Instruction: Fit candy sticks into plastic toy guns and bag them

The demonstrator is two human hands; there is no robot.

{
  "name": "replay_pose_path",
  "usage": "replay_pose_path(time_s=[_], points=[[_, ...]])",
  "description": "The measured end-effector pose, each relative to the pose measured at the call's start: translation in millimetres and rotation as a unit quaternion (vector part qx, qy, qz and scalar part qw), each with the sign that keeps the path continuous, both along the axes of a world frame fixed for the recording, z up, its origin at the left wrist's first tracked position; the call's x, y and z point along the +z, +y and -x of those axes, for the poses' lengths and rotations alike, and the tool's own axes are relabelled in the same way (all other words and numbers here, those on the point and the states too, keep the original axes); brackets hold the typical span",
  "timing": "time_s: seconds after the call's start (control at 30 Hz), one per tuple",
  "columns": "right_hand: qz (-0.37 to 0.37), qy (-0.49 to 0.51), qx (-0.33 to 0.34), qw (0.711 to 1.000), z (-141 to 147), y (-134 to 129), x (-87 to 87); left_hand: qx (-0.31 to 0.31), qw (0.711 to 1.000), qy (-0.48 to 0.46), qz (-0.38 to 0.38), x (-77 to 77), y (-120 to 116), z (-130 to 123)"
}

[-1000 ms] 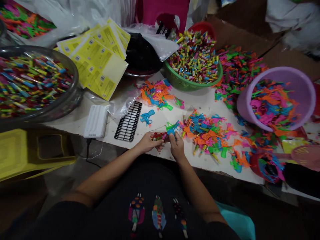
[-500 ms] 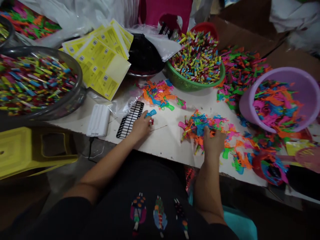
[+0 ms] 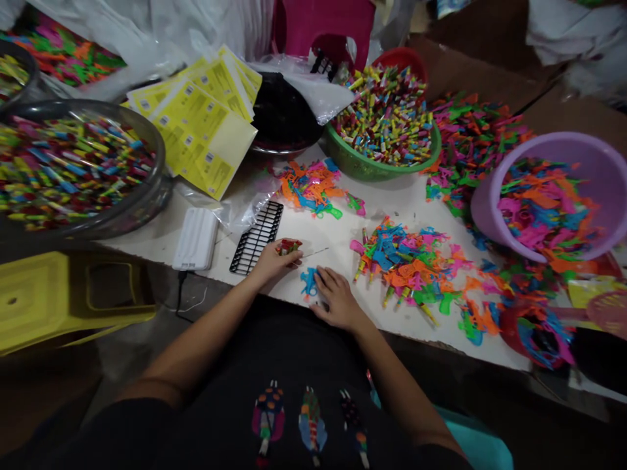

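Observation:
My left hand [image 3: 272,264] is closed around several small red-wrapped candy tubes [image 3: 289,247], whose ends show above the thumb. It rests beside a black plastic grid rack [image 3: 255,237]. Close by on the white table, my right hand [image 3: 337,300] has its fingers spread and thumb apart, fingertips touching a blue toy gun [image 3: 308,282]. Right of that hand lies a loose pile of colourful toy guns [image 3: 406,254], with a few candy tubes [image 3: 426,313] poking out along its near side. A smaller heap of toy guns [image 3: 311,186] sits farther back.
Candy tubes fill a dark basin [image 3: 159,163] on the left and a green basket [image 3: 372,171] at the back. A purple bucket [image 3: 539,147] holds toy guns. Yellow printed cards [image 3: 196,137], a white power bank [image 3: 196,238] and a yellow stool [image 3: 34,294] are on the left.
My right hand has left the toy gun pile and come left, near my left hand. The blue toy gun at my left hand's fingers is no longer there; one now lies by my right fingertips.

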State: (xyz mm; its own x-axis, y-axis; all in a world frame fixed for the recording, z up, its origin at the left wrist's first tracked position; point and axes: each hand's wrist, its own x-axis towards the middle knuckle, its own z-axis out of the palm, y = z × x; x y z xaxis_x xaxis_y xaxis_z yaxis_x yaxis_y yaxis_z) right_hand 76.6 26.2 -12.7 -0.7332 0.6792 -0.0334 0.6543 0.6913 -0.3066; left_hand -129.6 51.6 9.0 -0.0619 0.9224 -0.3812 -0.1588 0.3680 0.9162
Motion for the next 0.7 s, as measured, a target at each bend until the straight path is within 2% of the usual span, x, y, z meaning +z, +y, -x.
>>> replay_pose_path(time_s=[0.07,0.2,0.27,0.3,0.33,0.4,0.43,0.47,0.53,0.7], points=[[-0.003,0.002,-0.001,1.000,-4.8,-14.5,-3.7,0.014,0.998,-0.063,0.021,3.3,1.0,1.5],[0.049,0.091,-0.023,0.994,-8.8,-32.4,-12.1,0.020,0.997,-0.079,0.001,5.2,0.0,-10.9],[0.077,0.187,-0.103,0.974,-6.7,-32.7,-8.4,0.008,0.997,-0.082,-0.005,5.2,-1.7,-18.6],[0.086,0.243,-0.174,0.950,-4.3,-30.2,-3.6,-0.001,0.996,-0.088,-0.003,5.1,-2.8,-22.0],[0.095,0.301,-0.254,0.914,-1.2,-26.1,2.7,-0.013,0.995,-0.096,-0.001,5.0,-4.1,-24.9],[0.120,0.405,-0.380,0.823,7.4,-14.2,17.5,-0.042,0.992,-0.116,0.008,5.1,-7.2,-30.1],[0.140,0.445,-0.404,0.787,12.5,-7.4,24.6,-0.058,0.990,-0.128,0.012,5.4,-8.8,-32.3],[0.158,0.475,-0.406,0.765,17.9,-0.8,30.6,-0.072,0.988,-0.139,0.014,6.1,-10.5,-34.4],[0.175,0.504,-0.382,0.755,28.0,9.6,38.3,-0.091,0.984,-0.153,0.013,8.1,-13.3,-37.8],[0.148,0.478,-0.359,0.788,40.3,14.7,36.4,-0.108,0.985,-0.134,-0.014,12.3,-16.8,-39.4]])
